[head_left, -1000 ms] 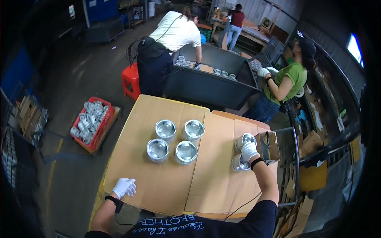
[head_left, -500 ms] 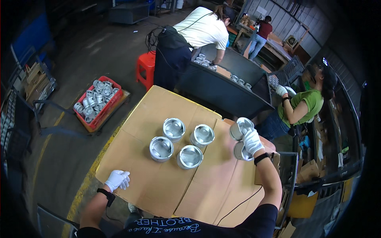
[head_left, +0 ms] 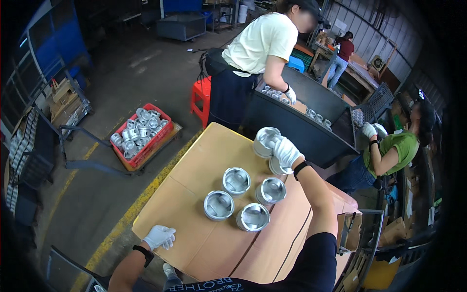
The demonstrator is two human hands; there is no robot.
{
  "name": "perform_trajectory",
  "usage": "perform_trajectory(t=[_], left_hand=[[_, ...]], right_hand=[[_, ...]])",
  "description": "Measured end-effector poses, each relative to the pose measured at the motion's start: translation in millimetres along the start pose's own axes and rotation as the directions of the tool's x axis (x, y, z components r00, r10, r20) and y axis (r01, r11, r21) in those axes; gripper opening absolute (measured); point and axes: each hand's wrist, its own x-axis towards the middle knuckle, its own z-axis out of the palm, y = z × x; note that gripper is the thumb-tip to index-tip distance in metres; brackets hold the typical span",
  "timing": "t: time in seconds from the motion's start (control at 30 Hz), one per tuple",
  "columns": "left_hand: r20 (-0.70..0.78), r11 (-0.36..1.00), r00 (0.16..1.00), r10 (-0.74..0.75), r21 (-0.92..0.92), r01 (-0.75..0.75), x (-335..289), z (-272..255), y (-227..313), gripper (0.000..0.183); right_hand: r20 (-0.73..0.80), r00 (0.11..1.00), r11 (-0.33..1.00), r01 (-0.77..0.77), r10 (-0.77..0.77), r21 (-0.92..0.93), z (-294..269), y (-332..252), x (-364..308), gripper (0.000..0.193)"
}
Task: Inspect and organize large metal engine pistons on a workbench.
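The right hand point(head_left: 288, 153), in a white cloth glove, is closed on two round, silver metal pistons shaped like short cups. The first held piston point(head_left: 265, 141) is at its fingertips, on the hand's left. The second held piston point(head_left: 278, 167) is partly tucked under the hand, closer to the person. Both are over the far end of the tabletop point(head_left: 182, 197), which has flat brown cardboard on it. I cannot tell if they touch it.

Four more silver pistons stand upright, open side up, in a bunch just nearer to the person than the right hand: a far one point(head_left: 236, 181), a left one point(head_left: 218, 205), a right one point(head_left: 271, 190) and a near one point(head_left: 253, 217).

The left hand point(head_left: 159, 237), also in a white glove, rests at the tabletop's left edge, well apart from the pistons. Its fingers are a bit bent, and I cannot tell if they grip the edge.

An open brown cardboard box point(head_left: 348, 233) is by the right edge. Off to the left, a red plastic crate point(head_left: 153, 147) is full of silver metal parts point(head_left: 138, 130). Past the tabletop, a person in a pale shirt point(head_left: 262, 41) leans over a big dark bin point(head_left: 296, 127).
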Motion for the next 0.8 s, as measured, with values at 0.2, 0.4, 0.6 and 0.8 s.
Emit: perform_trajectory(t=[0.2,0.4,0.6,0.8], left_hand=[[-0.004,1.000,1.000,-0.021,0.017,0.021,-1.8,2.0,1.4,0.031],[0.014,0.997,1.000,-0.017,0.082,0.016,-2.2,-8.0,0.9,0.034],[0.067,0.994,0.998,0.003,0.111,-0.010,4.8,-6.1,5.2,0.035],[0.106,0.985,0.992,0.067,0.150,-0.082,14.0,-11.8,-12.3,0.035]], right_hand=[[-0.118,0.982,0.869,0.188,-0.150,0.458,29.4,-46.1,63.0,0.009],[-0.110,0.983,0.751,0.182,-0.146,0.634,15.3,-49.3,72.1,0.029],[0.048,0.998,0.892,0.003,-0.028,0.452,-15.7,-31.6,36.9,0.037],[0.294,0.840,0.556,-0.527,0.457,0.642,-178.7,-14.0,-28.5,0.030]])
